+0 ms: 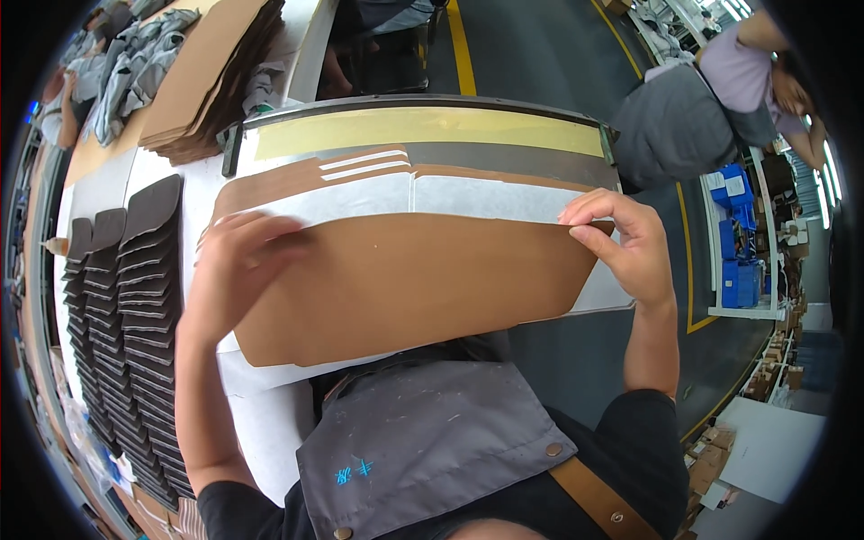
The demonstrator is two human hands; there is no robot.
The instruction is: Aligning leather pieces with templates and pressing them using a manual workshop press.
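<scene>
A large brown sheet, apparently leather-like, (414, 279) with rounded lower corners spans the space before me. My right hand (621, 238) pinches its upper right corner between thumb and fingers. Over the sheet's left end, my left hand (243, 261) is partly blurred, its fingers stretched out and apart. Whether it touches the sheet is unclear. Just beyond lies another brown piece (270, 187) with white strips (364, 164) and a white backing layer (360, 196). The far parts of this piece rest near a board with a yellow band (423, 130).
Overlapping dark flap-shaped pieces (148, 270) form rows at the left. A stack of brown panels (207, 76) stands at the far left, near grey cloth (144, 72). Another person (693, 108) is at the far right, by a rack with blue bins (740, 234).
</scene>
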